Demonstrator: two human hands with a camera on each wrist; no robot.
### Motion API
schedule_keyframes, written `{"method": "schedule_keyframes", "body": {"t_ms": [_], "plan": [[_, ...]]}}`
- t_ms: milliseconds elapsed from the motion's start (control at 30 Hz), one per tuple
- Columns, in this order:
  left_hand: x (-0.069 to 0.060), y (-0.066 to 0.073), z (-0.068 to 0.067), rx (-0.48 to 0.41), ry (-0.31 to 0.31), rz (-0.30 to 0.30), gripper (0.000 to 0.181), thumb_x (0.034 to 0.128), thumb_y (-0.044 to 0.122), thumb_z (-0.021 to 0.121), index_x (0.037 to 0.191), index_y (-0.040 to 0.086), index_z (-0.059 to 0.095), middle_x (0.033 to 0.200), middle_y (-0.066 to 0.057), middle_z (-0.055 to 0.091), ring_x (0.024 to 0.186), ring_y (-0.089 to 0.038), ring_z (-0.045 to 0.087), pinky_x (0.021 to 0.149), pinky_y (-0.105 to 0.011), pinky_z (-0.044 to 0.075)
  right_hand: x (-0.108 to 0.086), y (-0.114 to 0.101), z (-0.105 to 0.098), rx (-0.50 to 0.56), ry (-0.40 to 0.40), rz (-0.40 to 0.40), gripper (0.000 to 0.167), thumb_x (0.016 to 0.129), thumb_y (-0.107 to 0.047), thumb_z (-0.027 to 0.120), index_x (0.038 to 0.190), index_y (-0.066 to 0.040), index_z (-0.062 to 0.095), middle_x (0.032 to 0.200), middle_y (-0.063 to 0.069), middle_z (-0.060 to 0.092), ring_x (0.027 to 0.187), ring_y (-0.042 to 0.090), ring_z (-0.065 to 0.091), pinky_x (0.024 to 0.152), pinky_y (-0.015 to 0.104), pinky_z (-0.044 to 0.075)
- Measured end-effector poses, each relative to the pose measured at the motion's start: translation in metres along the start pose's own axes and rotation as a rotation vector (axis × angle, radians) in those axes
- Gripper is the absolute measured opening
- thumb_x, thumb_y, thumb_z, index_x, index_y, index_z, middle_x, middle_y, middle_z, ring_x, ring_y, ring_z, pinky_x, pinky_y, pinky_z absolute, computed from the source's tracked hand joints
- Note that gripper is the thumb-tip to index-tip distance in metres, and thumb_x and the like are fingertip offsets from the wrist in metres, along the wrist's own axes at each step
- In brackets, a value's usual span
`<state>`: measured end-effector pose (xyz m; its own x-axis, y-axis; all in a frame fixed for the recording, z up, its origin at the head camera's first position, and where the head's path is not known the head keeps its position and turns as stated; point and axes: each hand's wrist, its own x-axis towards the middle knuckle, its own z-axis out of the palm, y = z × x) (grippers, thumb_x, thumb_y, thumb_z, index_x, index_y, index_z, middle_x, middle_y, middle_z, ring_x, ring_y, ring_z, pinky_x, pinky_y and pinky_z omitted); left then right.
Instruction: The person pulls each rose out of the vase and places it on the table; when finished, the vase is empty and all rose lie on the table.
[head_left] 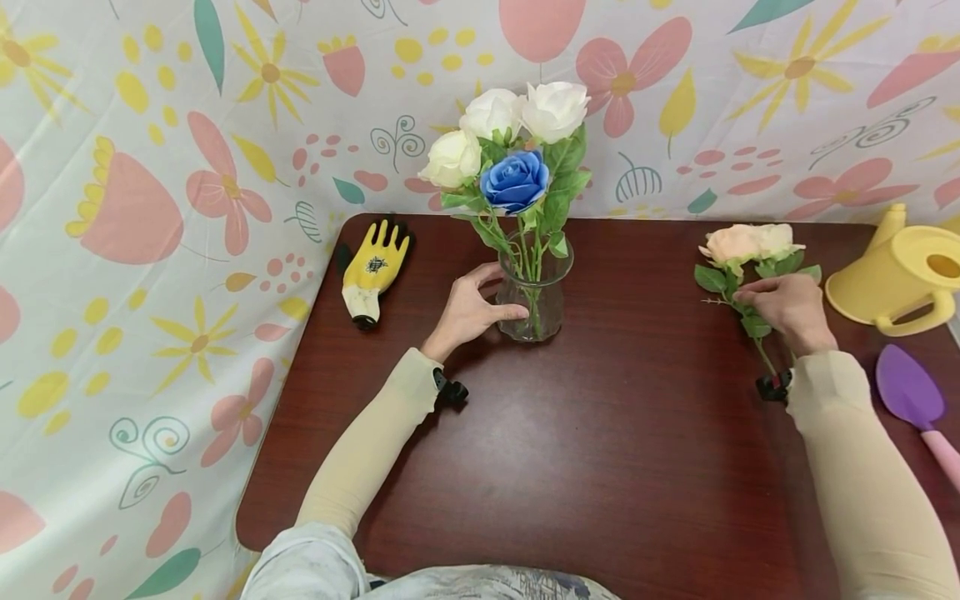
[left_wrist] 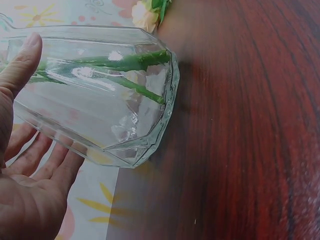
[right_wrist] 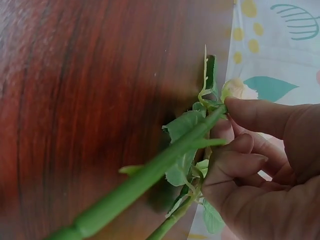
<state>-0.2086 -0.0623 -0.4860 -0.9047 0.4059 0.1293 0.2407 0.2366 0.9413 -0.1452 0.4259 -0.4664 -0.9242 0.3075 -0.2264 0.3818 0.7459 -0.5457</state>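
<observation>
1. Head view first: a clear glass vase (head_left: 551, 307) stands upright on a dark reddish-brown table (head_left: 600, 467), so I'll place everything off that.
2. Left hand (head_left: 474, 308) has hold of the vase from its left side. Left wrist cam shows the thumb along one side of the glass and the fingers round the other.
3. Inside the vase are green stems, their cut ends visible down near the base. Up top: a blue rose (head_left: 514, 181) in front, two white roses (head_left: 557, 111) behind it, plus a cream rose (head_left: 452, 158) out to the left.
4. Right hand (head_left: 791, 308) is well off to the right of the vase, thumb and fingers pinching a green stem (right_wrist: 140, 181). A peach rose (head_left: 729, 246) and a paler rose (head_left: 776, 240) sit just beyond those fingers. Second stem (right_wrist: 172, 218) runs right beside the pinched one; can't tell if it's gripped too.
5. Further right of the vase, past that hand: a yellow watering can (head_left: 892, 275), and a purple trowel (head_left: 909, 390) with a pink handle, closer to the person.
6. Left of the vase lies a yellow glove (head_left: 375, 268), and behind the vase hangs a flowery cloth (head_left: 622, 75).
</observation>
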Motion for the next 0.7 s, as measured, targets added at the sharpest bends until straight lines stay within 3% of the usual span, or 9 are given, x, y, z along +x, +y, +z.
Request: {"method": "schedule_keyframes", "body": {"t_ms": [167, 367, 500, 633, 700], "plan": [[0.0, 0.0, 0.0, -0.005, 0.0, -0.005, 0.074, 0.0837, 0.017, 0.097, 0.15, 0.009, 0.064, 0.147, -0.014, 0.069, 0.139, -0.034, 0.068, 0.118, -0.046, 0.059, -0.001, -0.002, 0.0, -0.018, 0.003, 0.012, 0.045, 0.106, -0.031, 0.067, 0.127, 0.009, 0.075, 0.146, 0.039, 0.059, 0.131, 0.049, 0.054, 0.081, 0.024, 0.042], [0.0, -0.001, 0.0, -0.007, 0.0, -0.002, 0.074, 0.0839, 0.017, 0.097, 0.15, 0.009, 0.064, 0.147, -0.014, 0.069, 0.139, -0.033, 0.068, 0.118, -0.045, 0.059, -0.005, -0.004, 0.0, -0.018, 0.012, 0.023, 0.051, 0.106, -0.035, 0.068, 0.13, 0.01, 0.073, 0.148, 0.04, 0.058, 0.135, 0.052, 0.052, 0.094, 0.045, 0.051], [0.001, 0.0, 0.0, -0.007, 0.0, 0.0, 0.074, 0.0837, 0.017, 0.097, 0.149, 0.009, 0.065, 0.146, -0.014, 0.069, 0.14, -0.032, 0.067, 0.119, -0.045, 0.059, -0.008, -0.007, -0.002, 0.001, 0.046, 0.03, 0.053, 0.104, -0.04, 0.071, 0.128, 0.008, 0.075, 0.138, 0.035, 0.067, 0.128, 0.044, 0.057, 0.084, 0.028, 0.048], [0.0, 0.002, -0.001, -0.015, -0.004, -0.009, 0.074, 0.0838, 0.016, 0.097, 0.15, 0.009, 0.065, 0.147, -0.014, 0.069, 0.141, -0.032, 0.067, 0.119, -0.045, 0.059, -0.012, -0.012, -0.005, 0.014, 0.084, 0.021, 0.056, 0.103, -0.043, 0.073, 0.129, 0.007, 0.075, 0.106, 0.013, 0.079, 0.12, 0.037, 0.057, 0.072, 0.016, 0.042], [0.0, 0.003, -0.001, -0.022, -0.008, -0.014, 0.074, 0.0839, 0.015, 0.097, 0.15, 0.009, 0.064, 0.148, -0.015, 0.068, 0.141, -0.032, 0.067, 0.12, -0.045, 0.059, -0.015, -0.016, -0.006, 0.027, 0.092, 0.018, 0.06, 0.103, -0.046, 0.072, 0.133, 0.006, 0.074, 0.103, 0.006, 0.078, 0.122, 0.036, 0.058, 0.071, 0.015, 0.042]]}}
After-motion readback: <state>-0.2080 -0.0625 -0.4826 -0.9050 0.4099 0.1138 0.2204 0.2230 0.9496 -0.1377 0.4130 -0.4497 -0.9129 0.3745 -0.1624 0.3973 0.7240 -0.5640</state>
